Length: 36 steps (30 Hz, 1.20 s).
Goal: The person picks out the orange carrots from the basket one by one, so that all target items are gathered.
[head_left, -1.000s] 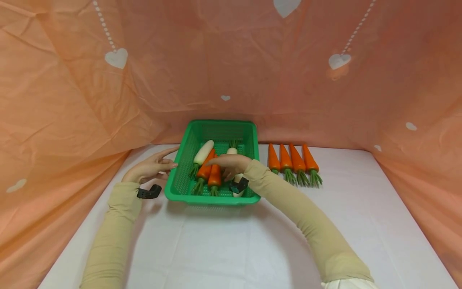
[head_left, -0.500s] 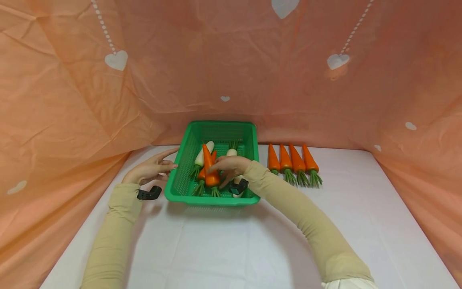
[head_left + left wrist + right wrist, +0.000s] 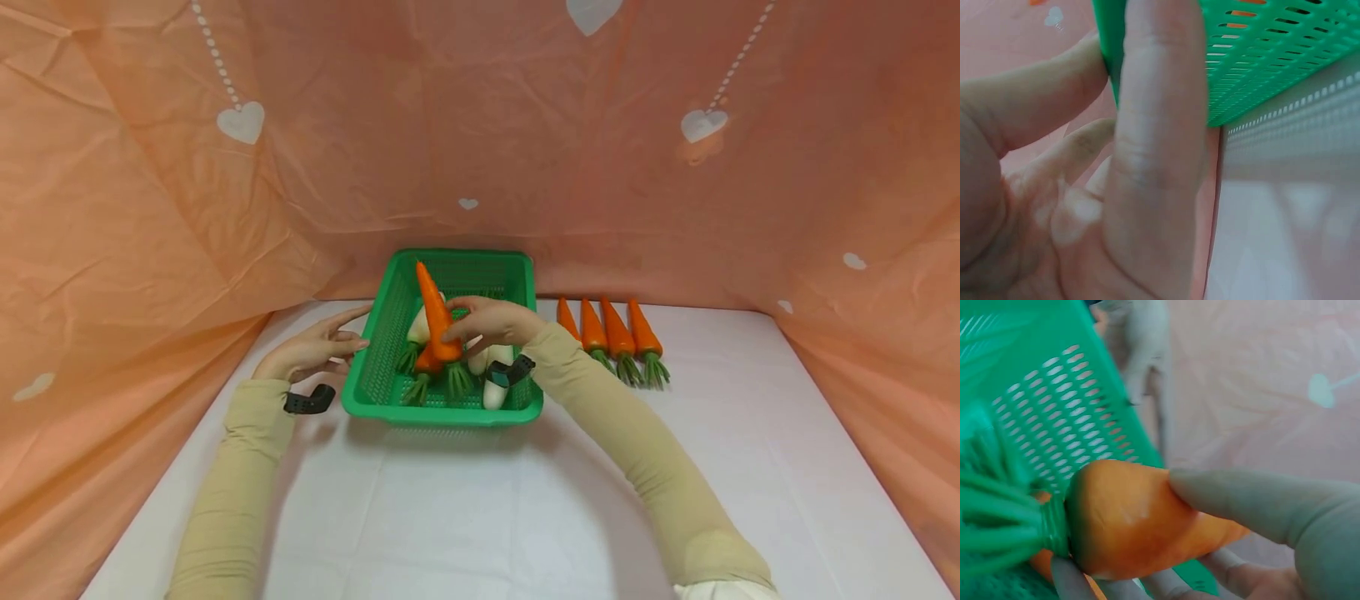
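While the left hand [image 3: 307,350], fingers loosely extended, touches the green basket [image 3: 442,418], the right hand [image 3: 498,321] pinches a carrot [image 3: 434,310] over it by the thick end, probably the surest hold on a likely light, stiff, slippery body.

Carrot [image 3: 441,321] lifted up in green basket [image 3: 442,416]; right fingers [image 3: 468,302] risen with it.

R of my R hand [image 3: 491,321], rim of green basket [image 3: 442,414] & 4 carrots [image 3: 617,329] in the way, narrow gap betw. My L hand [image 3: 306,348] blocks L side; room in front.
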{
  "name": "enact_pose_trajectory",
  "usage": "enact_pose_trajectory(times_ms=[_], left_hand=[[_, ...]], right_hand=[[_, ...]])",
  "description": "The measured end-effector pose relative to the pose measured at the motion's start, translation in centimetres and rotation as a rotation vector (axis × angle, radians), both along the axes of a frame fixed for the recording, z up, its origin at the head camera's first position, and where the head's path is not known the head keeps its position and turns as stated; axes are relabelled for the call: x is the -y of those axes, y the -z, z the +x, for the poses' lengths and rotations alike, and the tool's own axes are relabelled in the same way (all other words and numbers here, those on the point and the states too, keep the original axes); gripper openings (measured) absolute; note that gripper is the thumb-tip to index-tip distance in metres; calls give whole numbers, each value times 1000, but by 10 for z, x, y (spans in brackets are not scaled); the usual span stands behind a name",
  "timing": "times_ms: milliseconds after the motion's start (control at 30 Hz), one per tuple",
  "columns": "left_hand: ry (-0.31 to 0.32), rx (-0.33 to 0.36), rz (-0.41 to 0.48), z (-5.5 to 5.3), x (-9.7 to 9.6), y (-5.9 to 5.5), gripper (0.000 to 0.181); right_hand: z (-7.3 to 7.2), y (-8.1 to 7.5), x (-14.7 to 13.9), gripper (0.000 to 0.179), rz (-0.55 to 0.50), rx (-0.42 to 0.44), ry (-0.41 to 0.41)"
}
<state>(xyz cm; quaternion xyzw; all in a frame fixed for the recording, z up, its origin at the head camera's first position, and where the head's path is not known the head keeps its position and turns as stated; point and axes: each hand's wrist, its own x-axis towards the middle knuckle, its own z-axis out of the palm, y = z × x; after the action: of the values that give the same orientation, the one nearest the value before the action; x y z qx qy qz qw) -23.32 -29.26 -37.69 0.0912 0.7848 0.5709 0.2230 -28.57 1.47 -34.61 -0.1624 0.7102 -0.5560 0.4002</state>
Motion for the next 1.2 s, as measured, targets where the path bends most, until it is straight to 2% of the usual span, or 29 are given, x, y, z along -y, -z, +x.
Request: enact_pose_trajectory(times_ms=[267, 500, 767, 1067, 1200], left_hand=[[24, -15, -13, -1, 1, 0, 74], [33, -5, -1, -3, 3, 1, 72], [18, -6, 0, -2, 2, 4, 73], [21, 12, 67, -4, 1, 6, 72], [42, -10, 57, -4, 3, 6, 72]], right_hand=[[7, -18, -40, 57, -134, -108, 38], [22, -17, -79, 58, -124, -234, 127], [35, -12, -135, 60, -196, -238, 244], [45, -8, -206, 68, -82, -270, 430], [50, 1, -234, 68, -93, -258, 515]])
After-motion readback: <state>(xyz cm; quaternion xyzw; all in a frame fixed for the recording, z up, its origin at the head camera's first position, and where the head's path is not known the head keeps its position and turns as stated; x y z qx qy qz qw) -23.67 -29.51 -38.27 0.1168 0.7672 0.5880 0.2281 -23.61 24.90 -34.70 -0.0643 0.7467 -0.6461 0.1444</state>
